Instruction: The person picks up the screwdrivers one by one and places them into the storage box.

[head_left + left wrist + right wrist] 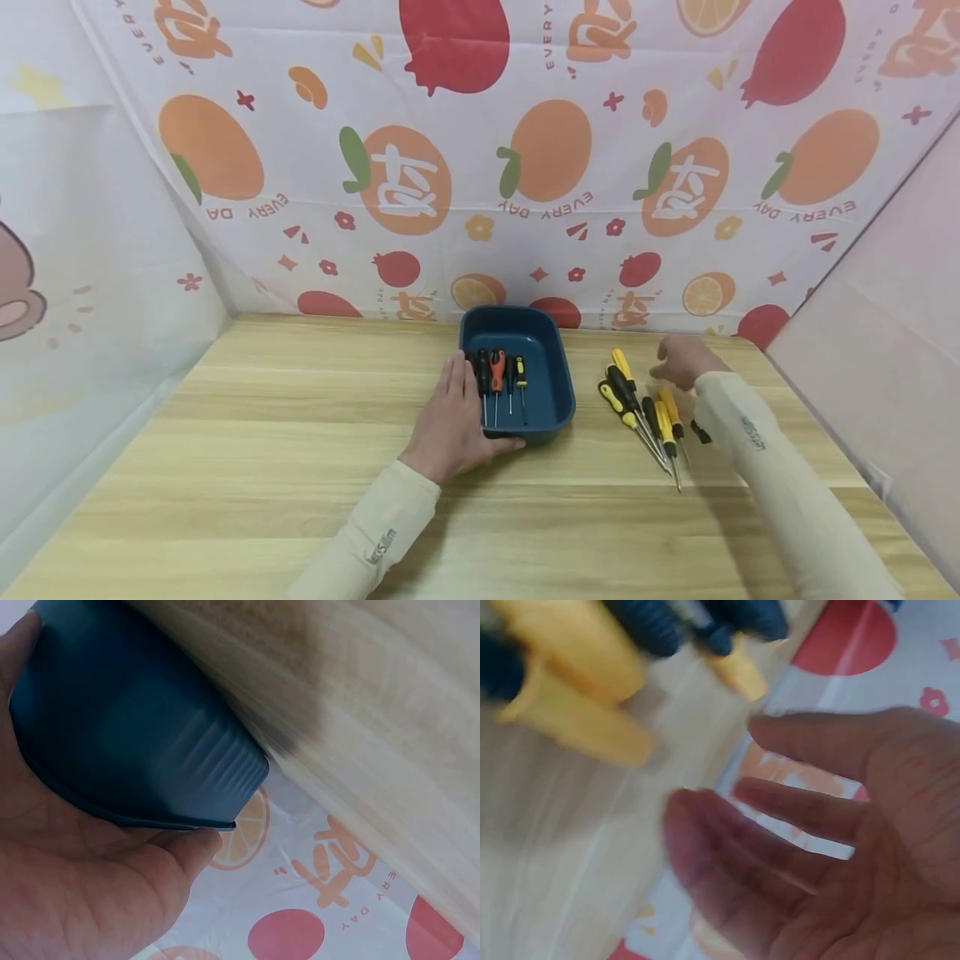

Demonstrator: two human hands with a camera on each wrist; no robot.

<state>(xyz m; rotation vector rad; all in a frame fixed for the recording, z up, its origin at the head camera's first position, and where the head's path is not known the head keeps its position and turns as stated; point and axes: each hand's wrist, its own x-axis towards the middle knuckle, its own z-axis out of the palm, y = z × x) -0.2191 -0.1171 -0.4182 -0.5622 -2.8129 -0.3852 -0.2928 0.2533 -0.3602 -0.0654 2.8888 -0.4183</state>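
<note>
On the wood-grain counter (225,467) we see a blue bin (559,375), the left hand (450,421) clamped on its near-left corner, the right hand (688,363), fingers apart, near loose yellow-and-black screwdrivers (663,423) at right, and smaller screwdrivers (497,371) inside the bin.

the head view looks forward and down over the table (247,467), far enough back to include the fruit-print cloth (480,167) behind. the left wrist view looks from close by at the outside of the blue bin (135,712), tilted so the table slants; head and left wrist share that bin. the right wrist view, also close and tilted, faces the right hand (900,847); head and right wrist share the screwdrivers (585,720).
</note>
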